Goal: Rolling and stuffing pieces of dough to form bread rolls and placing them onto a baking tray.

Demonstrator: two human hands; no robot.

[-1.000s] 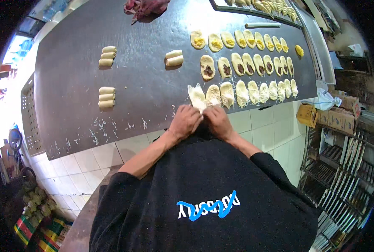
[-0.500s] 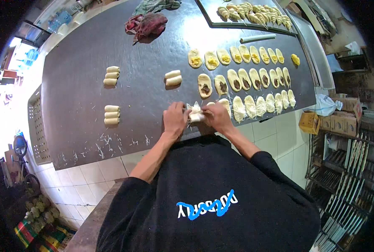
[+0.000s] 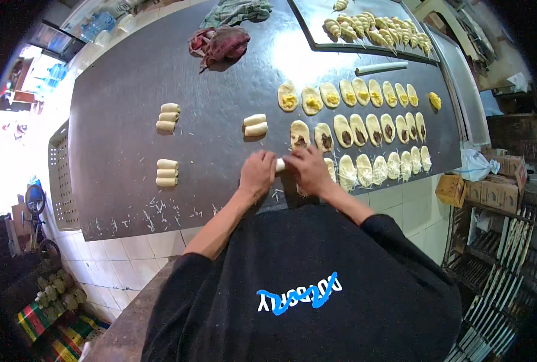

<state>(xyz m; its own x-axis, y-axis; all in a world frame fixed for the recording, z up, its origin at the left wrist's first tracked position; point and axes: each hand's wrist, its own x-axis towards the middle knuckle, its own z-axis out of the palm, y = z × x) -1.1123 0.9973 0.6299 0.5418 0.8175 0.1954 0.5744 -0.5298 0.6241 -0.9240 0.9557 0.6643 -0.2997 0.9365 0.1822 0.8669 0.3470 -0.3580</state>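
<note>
Touching a smooth, pale dough cylinder (image 3: 280,165) — left hand (image 3: 258,175), right hand (image 3: 310,171).

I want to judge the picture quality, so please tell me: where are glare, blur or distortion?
Head view: glare whitens the dark table beside the tray; head view: the left hand and right hand look slightly blurred; head view: the far left is overexposed, and the table's edges bend.
</note>
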